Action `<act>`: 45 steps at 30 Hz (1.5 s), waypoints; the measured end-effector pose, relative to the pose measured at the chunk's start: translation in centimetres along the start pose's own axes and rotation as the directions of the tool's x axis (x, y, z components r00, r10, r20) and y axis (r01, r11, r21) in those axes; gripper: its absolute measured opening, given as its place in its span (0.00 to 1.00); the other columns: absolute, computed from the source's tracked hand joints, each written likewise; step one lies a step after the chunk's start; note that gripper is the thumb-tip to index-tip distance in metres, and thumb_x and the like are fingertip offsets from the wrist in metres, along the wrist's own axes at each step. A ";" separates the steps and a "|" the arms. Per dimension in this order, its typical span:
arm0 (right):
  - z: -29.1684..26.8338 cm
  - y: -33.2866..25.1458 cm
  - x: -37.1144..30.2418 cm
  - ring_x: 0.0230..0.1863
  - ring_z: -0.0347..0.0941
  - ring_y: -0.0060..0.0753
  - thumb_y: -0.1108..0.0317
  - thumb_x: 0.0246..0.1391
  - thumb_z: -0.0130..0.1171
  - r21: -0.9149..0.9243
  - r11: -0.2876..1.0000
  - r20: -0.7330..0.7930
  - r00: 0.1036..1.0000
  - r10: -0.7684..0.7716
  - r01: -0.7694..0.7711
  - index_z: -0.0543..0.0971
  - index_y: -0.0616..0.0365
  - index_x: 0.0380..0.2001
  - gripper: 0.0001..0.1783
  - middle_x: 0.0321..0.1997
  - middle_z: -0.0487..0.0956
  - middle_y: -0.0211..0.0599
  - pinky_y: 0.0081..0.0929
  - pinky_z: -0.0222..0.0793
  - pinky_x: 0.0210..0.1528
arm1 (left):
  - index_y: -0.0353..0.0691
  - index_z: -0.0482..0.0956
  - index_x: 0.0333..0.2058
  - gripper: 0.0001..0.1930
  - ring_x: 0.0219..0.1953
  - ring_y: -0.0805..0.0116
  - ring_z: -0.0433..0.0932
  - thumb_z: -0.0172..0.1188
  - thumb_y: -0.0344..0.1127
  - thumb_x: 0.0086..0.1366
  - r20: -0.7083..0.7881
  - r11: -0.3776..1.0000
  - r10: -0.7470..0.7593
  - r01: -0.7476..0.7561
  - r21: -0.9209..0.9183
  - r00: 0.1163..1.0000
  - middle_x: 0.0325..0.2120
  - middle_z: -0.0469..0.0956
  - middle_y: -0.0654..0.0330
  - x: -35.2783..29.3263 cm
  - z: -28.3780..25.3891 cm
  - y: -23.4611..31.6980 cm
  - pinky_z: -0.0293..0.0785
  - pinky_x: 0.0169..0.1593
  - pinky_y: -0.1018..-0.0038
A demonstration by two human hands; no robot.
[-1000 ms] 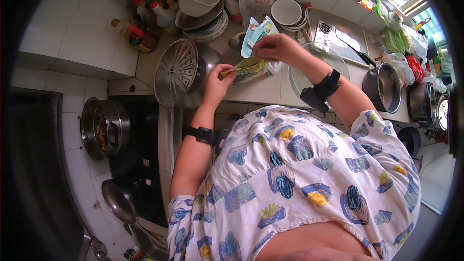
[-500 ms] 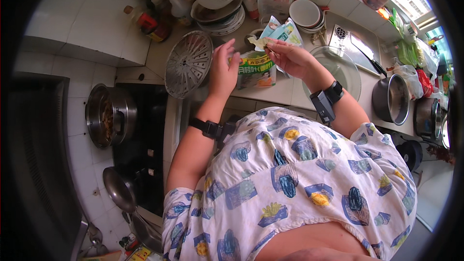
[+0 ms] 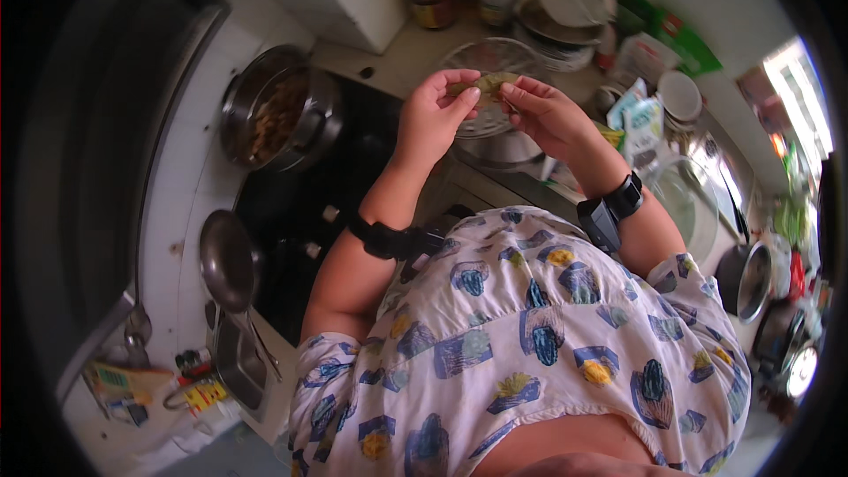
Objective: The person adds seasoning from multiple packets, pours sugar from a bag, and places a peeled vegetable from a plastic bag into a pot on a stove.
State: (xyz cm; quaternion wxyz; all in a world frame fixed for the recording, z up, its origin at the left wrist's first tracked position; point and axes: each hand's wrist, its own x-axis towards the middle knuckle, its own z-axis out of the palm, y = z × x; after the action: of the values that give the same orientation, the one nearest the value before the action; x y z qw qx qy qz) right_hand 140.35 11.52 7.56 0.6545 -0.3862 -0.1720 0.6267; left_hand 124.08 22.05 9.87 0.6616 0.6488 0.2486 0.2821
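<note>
Between my fingertips stretches a dry, greenish-brown bay leaf (image 3: 491,83), possibly more than one. My left hand (image 3: 430,119) pinches its left end with thumb and fingers. On the other end, my right hand (image 3: 549,113) is closed in a similar pinch. Both hands are raised over the counter, in front of a round perforated steel steamer plate (image 3: 508,51) that they partly cover. To the right of my right hand, a blue-and-white packet (image 3: 643,124) stands on the counter, and a green bag beside it is mostly hidden by my forearm.
On the black stove (image 3: 362,115), a steel pot (image 3: 322,119) holds brown food pieces (image 3: 278,115). A frying pan (image 3: 228,261) lies nearer on the left. Stacked bowls (image 3: 570,0) and bottles (image 3: 431,0) line the back. A glass bowl (image 3: 685,212) and dark pot (image 3: 744,278) are at right.
My view has turned left toward the stove. My left hand, fingers apart and holding nothing before, now grips the leaf that my right hand held alone. Both hands have come together.
</note>
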 end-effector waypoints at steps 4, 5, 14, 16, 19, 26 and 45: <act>6.6 3.5 4.9 0.29 0.67 0.15 0.68 0.59 0.58 -0.014 1.000 0.099 0.995 0.023 -0.022 0.77 0.56 0.37 0.05 0.34 0.78 0.26 0.11 0.65 0.30 | 0.33 0.74 0.49 0.15 0.38 0.76 0.77 0.57 0.33 0.66 -0.117 1.000 -0.014 0.015 0.013 0.993 0.39 0.79 0.59 -3.4 -8.9 1.7 0.77 0.42 0.79; 7.7 4.1 5.6 0.29 0.67 0.15 0.68 0.59 0.57 0.004 0.999 0.100 0.994 0.048 -0.048 0.77 0.56 0.37 0.05 0.34 0.77 0.26 0.11 0.65 0.30 | 0.32 0.74 0.49 0.15 0.37 0.75 0.77 0.56 0.33 0.67 -0.158 1.000 -0.023 0.023 -0.002 0.987 0.39 0.79 0.59 -4.2 -10.5 1.8 0.77 0.43 0.79; 21.0 9.1 14.8 0.26 0.64 0.12 0.68 0.60 0.57 -0.120 0.989 0.236 0.966 0.108 -0.081 0.75 0.58 0.35 0.06 0.34 0.77 0.30 0.09 0.61 0.23 | 0.40 0.80 0.47 0.15 0.44 0.63 0.79 0.59 0.39 0.63 -0.291 0.393 0.431 0.112 0.912 0.854 0.42 0.80 0.53 -4.1 -33.1 2.2 0.73 0.48 0.73; 21.6 9.4 15.9 0.25 0.64 0.12 0.67 0.59 0.58 -0.181 0.982 0.195 0.976 0.092 -0.057 0.76 0.58 0.35 0.06 0.34 0.77 0.29 0.09 0.60 0.23 | 0.38 0.78 0.49 0.18 0.46 0.68 0.78 0.59 0.42 0.64 -0.167 0.183 0.510 0.083 0.980 0.844 0.45 0.79 0.55 -3.2 -31.7 3.4 0.72 0.49 0.76; 22.1 10.7 18.9 0.25 0.64 0.12 0.65 0.57 0.60 -0.308 0.951 0.157 0.986 0.052 -0.001 0.77 0.58 0.35 0.08 0.33 0.77 0.26 0.10 0.57 0.22 | 0.36 0.77 0.50 0.20 0.43 0.71 0.78 0.62 0.41 0.63 -0.177 0.868 0.194 -0.085 0.489 0.965 0.42 0.80 0.56 -2.4 -28.9 5.5 0.73 0.47 0.77; 25.6 10.7 23.3 0.23 0.63 0.13 0.63 0.56 0.62 -0.591 0.795 0.229 0.974 0.004 0.136 0.78 0.60 0.33 0.10 0.28 0.76 0.26 0.14 0.57 0.21 | 0.34 0.80 0.41 0.11 0.33 0.76 0.79 0.61 0.32 0.62 -0.252 0.902 0.126 -0.005 0.433 0.959 0.32 0.82 0.60 -0.3 -33.0 3.6 0.75 0.38 0.80; 33.1 13.3 28.5 0.16 0.59 0.18 0.60 0.55 0.63 -0.663 0.738 0.253 0.965 0.064 0.124 0.81 0.65 0.29 0.15 0.20 0.76 0.30 0.19 0.52 0.17 | 0.40 0.82 0.38 0.09 0.33 0.68 0.81 0.63 0.33 0.59 -0.527 0.771 0.478 -0.048 0.635 0.703 0.32 0.83 0.59 -2.2 -38.8 2.0 0.75 0.38 0.74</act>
State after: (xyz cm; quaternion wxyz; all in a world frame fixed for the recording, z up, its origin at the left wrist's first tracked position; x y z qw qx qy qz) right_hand 112.16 47.20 11.79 0.4523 -0.5084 -0.4770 0.5562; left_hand 95.43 48.39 10.48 0.2494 0.7035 0.4390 0.5001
